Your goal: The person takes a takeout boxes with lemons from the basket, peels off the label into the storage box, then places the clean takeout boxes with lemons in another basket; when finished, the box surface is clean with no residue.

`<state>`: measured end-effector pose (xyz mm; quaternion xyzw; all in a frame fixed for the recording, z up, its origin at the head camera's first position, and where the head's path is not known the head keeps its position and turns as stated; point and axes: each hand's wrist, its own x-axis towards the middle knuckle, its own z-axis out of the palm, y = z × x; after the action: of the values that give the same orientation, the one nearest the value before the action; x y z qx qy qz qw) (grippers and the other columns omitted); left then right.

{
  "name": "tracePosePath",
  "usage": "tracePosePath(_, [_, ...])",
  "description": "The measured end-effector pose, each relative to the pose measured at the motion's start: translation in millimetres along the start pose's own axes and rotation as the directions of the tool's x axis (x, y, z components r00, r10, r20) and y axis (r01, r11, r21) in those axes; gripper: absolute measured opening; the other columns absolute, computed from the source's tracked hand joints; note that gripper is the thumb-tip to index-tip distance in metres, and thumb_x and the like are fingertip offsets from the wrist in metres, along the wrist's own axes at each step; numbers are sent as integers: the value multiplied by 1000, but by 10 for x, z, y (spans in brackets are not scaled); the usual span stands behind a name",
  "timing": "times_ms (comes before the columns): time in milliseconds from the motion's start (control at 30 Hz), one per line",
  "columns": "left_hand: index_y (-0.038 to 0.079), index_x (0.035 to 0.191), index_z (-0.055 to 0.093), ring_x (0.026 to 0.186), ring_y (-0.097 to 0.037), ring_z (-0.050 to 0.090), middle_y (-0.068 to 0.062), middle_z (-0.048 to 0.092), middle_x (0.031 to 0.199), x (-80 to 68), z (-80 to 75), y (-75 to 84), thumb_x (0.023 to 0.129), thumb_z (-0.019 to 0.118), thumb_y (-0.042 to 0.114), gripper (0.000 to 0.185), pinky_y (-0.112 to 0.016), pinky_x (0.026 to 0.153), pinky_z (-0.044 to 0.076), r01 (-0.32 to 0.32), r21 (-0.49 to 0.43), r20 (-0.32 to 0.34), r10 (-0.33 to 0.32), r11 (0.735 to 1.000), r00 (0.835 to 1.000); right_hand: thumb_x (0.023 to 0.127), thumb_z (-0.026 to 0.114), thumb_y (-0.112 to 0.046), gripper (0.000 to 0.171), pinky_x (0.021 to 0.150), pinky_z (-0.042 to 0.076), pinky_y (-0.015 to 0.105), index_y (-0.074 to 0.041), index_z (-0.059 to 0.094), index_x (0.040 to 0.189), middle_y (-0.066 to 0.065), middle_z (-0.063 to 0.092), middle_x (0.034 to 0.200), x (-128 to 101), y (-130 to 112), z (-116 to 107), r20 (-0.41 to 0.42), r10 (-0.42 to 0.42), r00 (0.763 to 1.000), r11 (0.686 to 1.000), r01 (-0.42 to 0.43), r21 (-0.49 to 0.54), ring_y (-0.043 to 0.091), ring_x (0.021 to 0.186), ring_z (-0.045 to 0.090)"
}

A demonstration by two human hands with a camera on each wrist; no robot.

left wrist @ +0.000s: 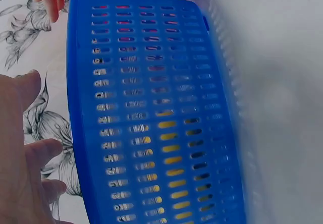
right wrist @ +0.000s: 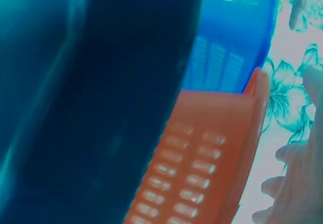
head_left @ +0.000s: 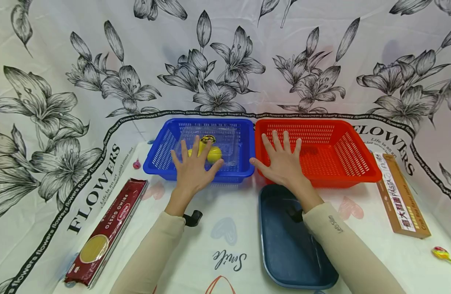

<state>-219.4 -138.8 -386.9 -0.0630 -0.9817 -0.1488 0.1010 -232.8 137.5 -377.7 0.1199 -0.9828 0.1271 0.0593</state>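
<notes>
My left hand (head_left: 194, 169) spreads its fingers over the front of a blue perforated basket (head_left: 234, 175), holding nothing. In that basket lies a clear plastic box (head_left: 225, 134) with a yellow ball (head_left: 214, 154) and other yellow items, partly hidden by the fingers. My right hand (head_left: 284, 166), also spread and holding nothing, hovers over the left part of a red perforated basket (head_left: 343, 180). Its wrist passes above a dark blue tray (head_left: 289, 257). The left wrist view shows the left fingers (left wrist: 43, 153) beside the blue basket's rim.
A red spaghetti packet (head_left: 107, 232) lies on the left, near a small pink-red candy (head_left: 137, 164). To the right are a brown pasta box (head_left: 403, 196) and a yellow-red lollipop (head_left: 440, 253). A flower-printed cloth (head_left: 225, 69) rises behind the baskets.
</notes>
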Motion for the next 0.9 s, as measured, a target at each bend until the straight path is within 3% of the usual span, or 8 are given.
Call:
tracePosePath(267, [30, 161, 29, 157, -49, -7, -10, 11, 173, -69, -33, -122, 98, 38, 72, 77, -78, 116, -5, 15, -26, -34, -16, 1000, 999, 92, 42, -76, 95, 119, -13, 72, -26, 8, 165, 14, 6, 173, 86, -234, 4, 24, -25, 999, 999, 24, 45, 43, 159, -6])
tracePosePath(900, [29, 161, 31, 155, -53, -2, -14, 14, 172, -199, -31, -399, 100, 43, 65, 72, -82, 113, -4, 84, -37, -85, -87, 996, 993, 95, 51, -66, 89, 124, 1, 67, -20, 20, 164, 16, 21, 170, 335, -476, 146, 45, -45, 998, 978, 35, 205, 41, 158, 16])
